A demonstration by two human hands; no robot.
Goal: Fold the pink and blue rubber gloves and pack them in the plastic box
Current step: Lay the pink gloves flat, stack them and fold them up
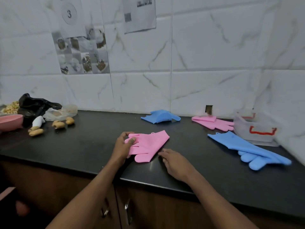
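Observation:
A pink rubber glove (148, 144) lies flat on the black counter (92, 144) in the middle. My left hand (123, 147) pinches its finger end, thumb on top. My right hand (175, 163) rests on the counter just right of the glove, fingers relaxed, holding nothing. A second pink glove (212, 123) lies folded near the wall. One blue glove (160, 117) lies folded at the back. Another blue glove (249, 150) lies stretched out at the right. The clear plastic box (254, 128) with red handles stands at the far right by the wall.
At the left end of the counter are a pink bowl (9, 122), a black plastic bag (35, 104), a clear bag (59, 113) and several ginger pieces (57, 124). Tiled wall runs behind. Cabinet doors (132, 210) lie below the counter's front edge.

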